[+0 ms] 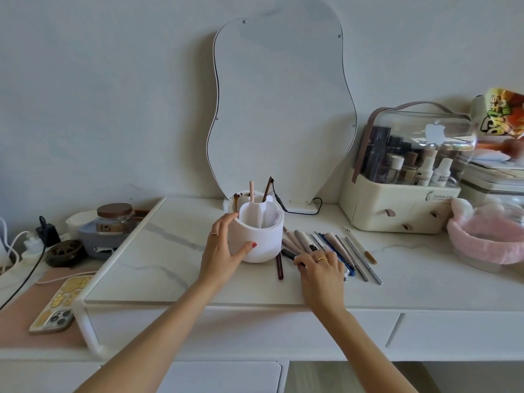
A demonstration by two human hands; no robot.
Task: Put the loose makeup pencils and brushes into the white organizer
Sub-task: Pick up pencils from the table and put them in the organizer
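Observation:
The round white organizer [259,245] stands mid-desk with divided compartments. A pink-handled brush [251,191] and a brown pencil [267,188] stick up from its back part. My left hand [221,251] grips the organizer's left side, thumb in front and fingers behind. Right of it lie several loose pencils and brushes [344,246] fanned out on the desk. A dark brown pencil [280,266] lies alone beside the organizer's base. My right hand [323,268] rests over the near ends of the pile, its fingertips curled onto a black pencil [289,254].
A wavy mirror [280,109] leans on the wall behind, its black cable [300,212] trailing beside the organizer. A cream cosmetics case [397,205] and a pink headband [482,239] sit at right. A phone [61,304], a glass jar [114,218] and chargers lie left of the raised shelf.

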